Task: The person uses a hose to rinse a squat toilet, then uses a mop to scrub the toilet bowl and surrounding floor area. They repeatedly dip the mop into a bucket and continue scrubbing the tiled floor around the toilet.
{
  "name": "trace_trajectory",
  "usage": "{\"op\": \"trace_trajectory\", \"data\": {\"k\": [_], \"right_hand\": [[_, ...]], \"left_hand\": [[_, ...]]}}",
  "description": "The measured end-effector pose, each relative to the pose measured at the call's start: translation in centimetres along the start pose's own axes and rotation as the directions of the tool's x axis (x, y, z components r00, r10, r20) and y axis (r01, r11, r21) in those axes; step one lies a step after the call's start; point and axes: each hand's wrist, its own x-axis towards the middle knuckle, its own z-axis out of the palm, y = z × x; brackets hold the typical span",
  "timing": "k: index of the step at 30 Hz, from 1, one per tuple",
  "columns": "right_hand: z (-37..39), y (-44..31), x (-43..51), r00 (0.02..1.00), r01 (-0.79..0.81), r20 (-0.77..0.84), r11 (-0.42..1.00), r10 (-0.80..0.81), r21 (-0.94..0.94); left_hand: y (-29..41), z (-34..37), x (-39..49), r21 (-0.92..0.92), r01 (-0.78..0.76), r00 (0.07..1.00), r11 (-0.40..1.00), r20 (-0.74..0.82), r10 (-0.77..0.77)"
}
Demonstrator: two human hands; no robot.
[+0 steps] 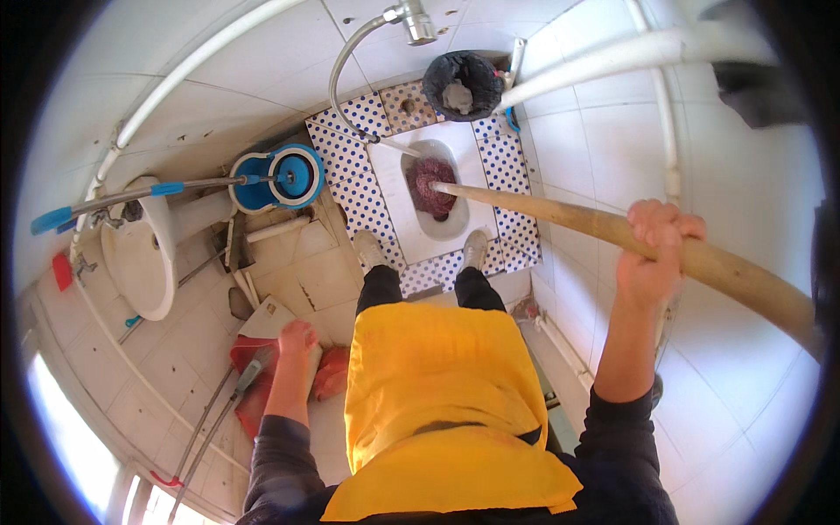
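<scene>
My right hand [653, 252] is wrapped around the thick wooden handle of a mop [545, 209]. The handle slants down from the right to a dark red mop head [431, 184], which lies in the bowl of a white squat toilet [387, 174]. A metal flexible hose [336, 72] hangs from a wall valve, its pale end reaching over the bowl. Off to the left, my left hand [298, 336] is curled with nothing visible in it. Below it in the picture are a red dustpan-like object [246, 351] and a brush with a grey handle [248, 377].
A bin lined with a black bag [482, 85] stands behind the toilet. A blue spin-mop bucket [252, 187] with a mop in it and a white washbasin [141, 262] are on the left. White pipes [604, 62] cross the right wall. My shoes [475, 249] flank the toilet's near end.
</scene>
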Motion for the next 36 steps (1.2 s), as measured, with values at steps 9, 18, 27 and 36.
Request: {"op": "trace_trajectory", "data": {"k": [9, 18, 27, 36], "right_hand": [[1.9, 8.1, -4.9, 0.973, 0.231, 0.067, 0.928, -0.222, -0.293], [-0.6, 19.2, 4.9, 0.937, -0.105, -0.317, 0.743, -0.150, -0.661], [10.4, 37.6, -12.1, 0.877, -0.205, 0.221, 0.747, 0.427, -0.633], [17.5, 58.7, -9.0, 0.764, -0.078, 0.226, 0.434, 0.605, -0.898]], "left_hand": [[17.0, 22.9, 4.3, 0.096, -0.813, 0.521, 0.575, 0.562, 0.643], [24.1, 32.7, 4.3, 0.148, -0.850, 0.514, 0.505, 0.437, 0.738], [26.0, 33.1, 5.6, 0.151, -0.942, 0.335, 0.301, 0.494, 0.802], [26.5, 34.8, 6.1, 0.168, -0.974, 0.223, 0.152, 0.584, 0.780]]}}
